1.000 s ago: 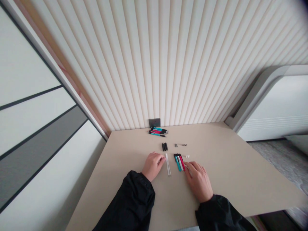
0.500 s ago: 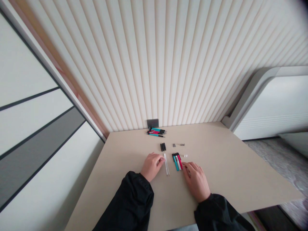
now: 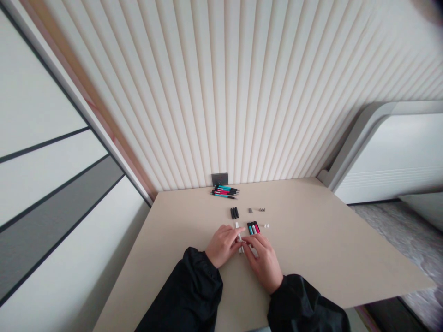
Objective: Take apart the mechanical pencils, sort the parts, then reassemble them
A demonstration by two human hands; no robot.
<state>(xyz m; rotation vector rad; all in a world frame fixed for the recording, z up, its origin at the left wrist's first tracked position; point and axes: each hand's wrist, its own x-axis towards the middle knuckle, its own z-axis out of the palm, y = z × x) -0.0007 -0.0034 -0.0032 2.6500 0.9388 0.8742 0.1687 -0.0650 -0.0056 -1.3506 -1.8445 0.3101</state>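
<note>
My left hand (image 3: pixel 223 244) and my right hand (image 3: pixel 262 263) meet over a few thin white rods (image 3: pixel 237 226) lying on the beige table (image 3: pixel 311 249). The fingertips of both hands are bent and pinch the rods from either side. Only the rods' ends show beyond the fingers. Just right of the rods lie three short pen barrels (image 3: pixel 253 228), teal, white and red with black ends. My right hand covers their near ends. Both sleeves are black.
Farther back lie three black grips (image 3: pixel 234 212), small metal parts (image 3: pixel 256 210) and tiny white bits (image 3: pixel 266 226). A bunch of assembled teal and red pens (image 3: pixel 224 190) lies by the ribbed wall, below a dark wall plate (image 3: pixel 220 179). A white unit (image 3: pixel 391 157) stands at the right.
My right hand has moved left from beside the coloured barrels to the white rods. My left fingers have stretched out onto the rods. The view has shifted slightly.
</note>
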